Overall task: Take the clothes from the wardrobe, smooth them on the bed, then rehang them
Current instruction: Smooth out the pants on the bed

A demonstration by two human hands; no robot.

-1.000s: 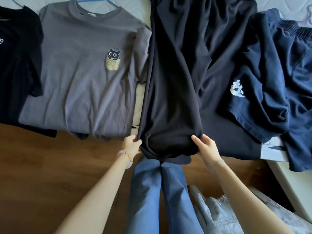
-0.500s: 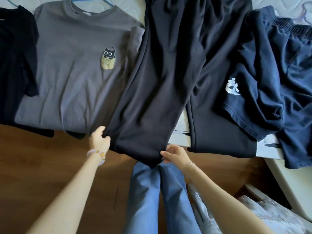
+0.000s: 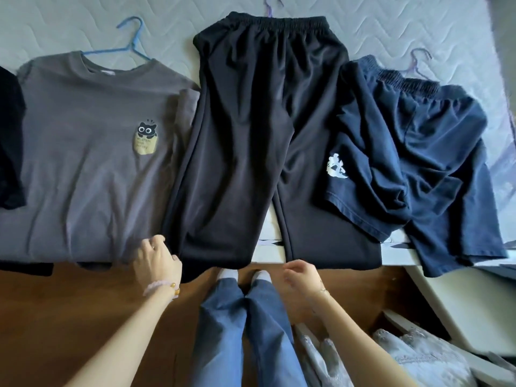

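The black trousers [image 3: 245,152] lie on the bed [image 3: 418,29] just ahead of both hands, hems over its edge. The left hand [image 3: 156,261] curls at one hem, grip unclear; the right hand [image 3: 301,277] hangs loose and empty. I'd smooth flat-palmed down each leg.

Blue jeans [image 3: 245,331], pale socks [image 3: 227,272], 2 wrist bracelets [image 3: 160,287].

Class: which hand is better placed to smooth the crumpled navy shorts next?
Probably the right hand: empty, nearer the crumpled navy shorts; the left hand sits beyond the long black trousers.
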